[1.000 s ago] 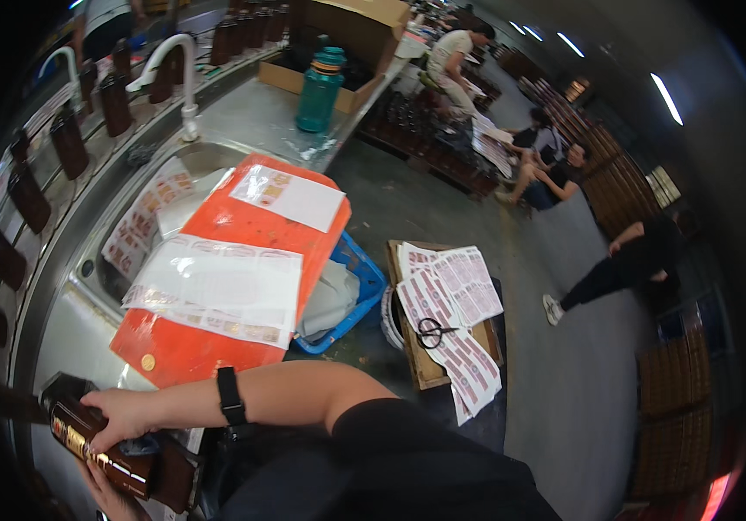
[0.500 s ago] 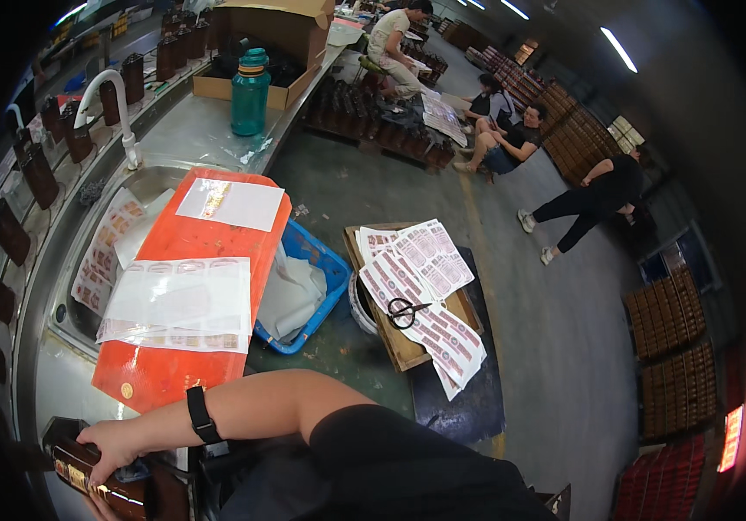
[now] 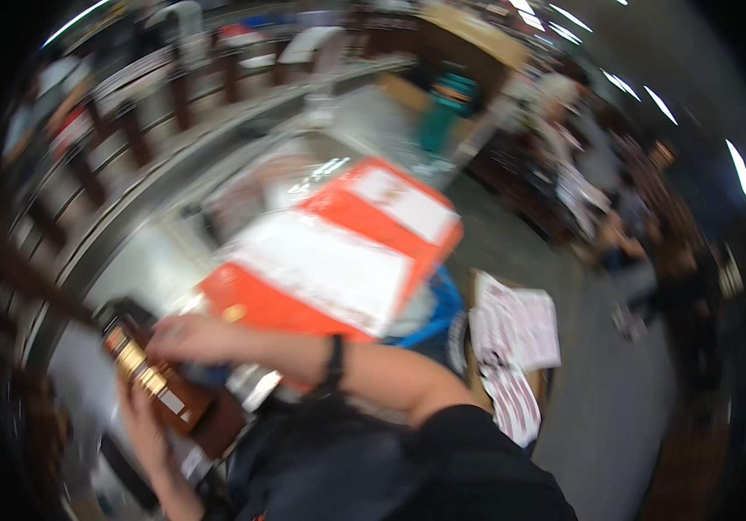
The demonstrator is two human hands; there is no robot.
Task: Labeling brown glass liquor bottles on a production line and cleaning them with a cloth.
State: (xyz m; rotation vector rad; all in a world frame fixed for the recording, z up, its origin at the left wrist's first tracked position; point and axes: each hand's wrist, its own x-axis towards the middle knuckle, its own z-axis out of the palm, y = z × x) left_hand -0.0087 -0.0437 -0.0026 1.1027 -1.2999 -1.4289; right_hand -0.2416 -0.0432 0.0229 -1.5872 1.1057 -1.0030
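A brown bottle (image 3: 169,391) with a gold label lies tilted at the lower left, over the metal counter. My left hand (image 3: 143,425) holds it from the near left, fingers along its side. On the opposite side, my right hand (image 3: 195,339) is at the bottle's edge by the label; its fingers look bunched, but motion blur hides their exact hold. A black band circles my right wrist. Beyond my right forearm an orange board (image 3: 312,308) carries a large white label sheet (image 3: 321,265) and a smaller white sheet (image 3: 403,204).
Behind the board is a metal sink (image 3: 160,269). A teal water bottle (image 3: 442,113) stands near a cardboard box (image 3: 477,39). Right of the board are a blue basket (image 3: 442,304) and printed label sheets (image 3: 516,326). Brown bottles line the counter's far left; people sit farther back, blurred.
My head view has swung, shifting the scene rightward and blurring it. My right hand has moved from over the bottle to its edge; the gold label and my left hand now show more.
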